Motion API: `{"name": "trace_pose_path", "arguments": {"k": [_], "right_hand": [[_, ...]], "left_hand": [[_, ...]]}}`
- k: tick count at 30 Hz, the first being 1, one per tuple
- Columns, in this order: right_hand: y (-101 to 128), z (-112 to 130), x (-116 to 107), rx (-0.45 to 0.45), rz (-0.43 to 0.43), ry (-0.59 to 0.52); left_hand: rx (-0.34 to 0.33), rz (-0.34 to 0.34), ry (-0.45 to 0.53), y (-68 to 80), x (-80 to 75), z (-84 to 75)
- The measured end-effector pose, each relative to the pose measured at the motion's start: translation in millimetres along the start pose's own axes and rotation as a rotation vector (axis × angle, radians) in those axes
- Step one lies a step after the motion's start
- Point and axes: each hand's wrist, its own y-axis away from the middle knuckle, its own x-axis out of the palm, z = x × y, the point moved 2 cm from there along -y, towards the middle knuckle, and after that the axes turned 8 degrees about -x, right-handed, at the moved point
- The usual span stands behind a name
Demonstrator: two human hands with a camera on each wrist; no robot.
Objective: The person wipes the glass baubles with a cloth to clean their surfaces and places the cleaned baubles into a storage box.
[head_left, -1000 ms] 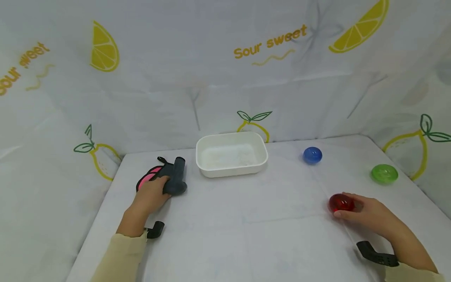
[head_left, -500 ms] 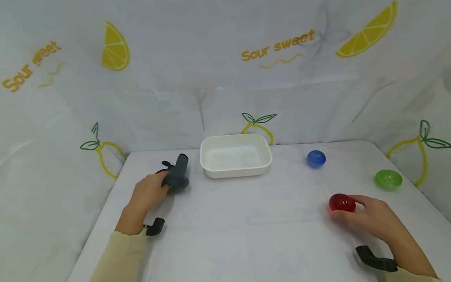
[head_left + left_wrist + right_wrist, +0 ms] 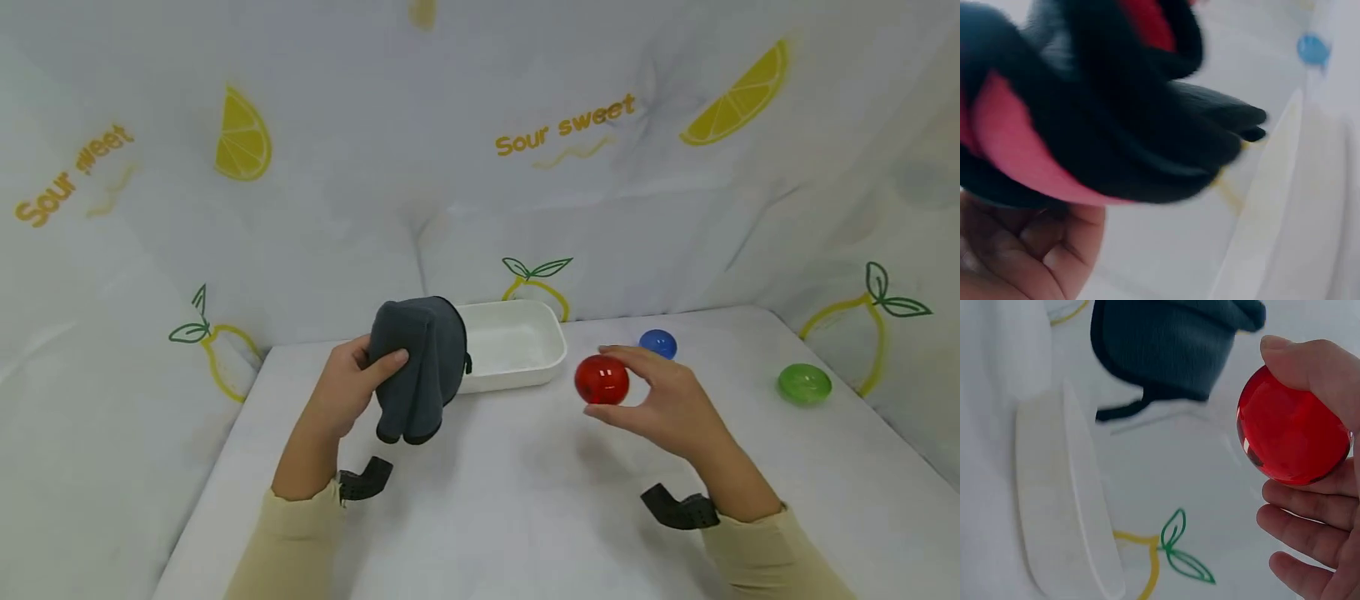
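In the head view my left hand point(image 3: 341, 392) grips a dark grey cloth mitt point(image 3: 408, 367), folded and hanging above the table, the thumb across its near face. Pink patches and black edging show on the mitt point(image 3: 1029, 144) in the left wrist view, and a small loop in the right wrist view. My right hand point(image 3: 671, 404) pinches a clear red ball point(image 3: 602, 380) between thumb and fingers, also above the table. From the right wrist, the other fingers lie loosely below the red ball point(image 3: 1294, 428). The ball and mitt are apart.
A white rectangular tray point(image 3: 517, 379) stands at the back of the table point(image 3: 525, 500), partly hidden by the mitt. A blue ball point(image 3: 658, 342) lies behind my right hand. Farther right sits a green ball point(image 3: 804, 383). A lemon-printed white cloth point(image 3: 337, 225) hangs behind.
Both hands have come up off the table and moved inward. The left hand has raised the mitt towards the tray; the right has lifted the red ball up and left.
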Motion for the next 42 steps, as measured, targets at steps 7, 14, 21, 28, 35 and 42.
{"name": "trace_pose_path", "arguments": {"k": [7,14,21,28,35,42], "right_hand": [[-40,60,35,-0.174,-0.094,-0.172],[-42,73,46,-0.244,-0.11,-0.157],[-37,75,50,-0.188,-0.047,-0.052],[-36,74,49,-0.023,0.084,-0.061],[-28,84,50,-0.001,0.261,-0.125],[-26,89,44,-0.032,0.188,-0.198]], "left_hand": [[-0.073,0.131,0.27,-2.8,49.9,-0.6],[-0.078,0.296,0.462,2.2,79.7,-4.3],[-0.074,0.313,0.42,9.3,89.9,-10.3],[-0.051,0.333,0.39,17.8,89.5,-17.4],[-0.097,0.266,0.466,20.6,87.3,-12.8],[-0.123,0.236,0.543,21.4,85.1,-13.2]]}}
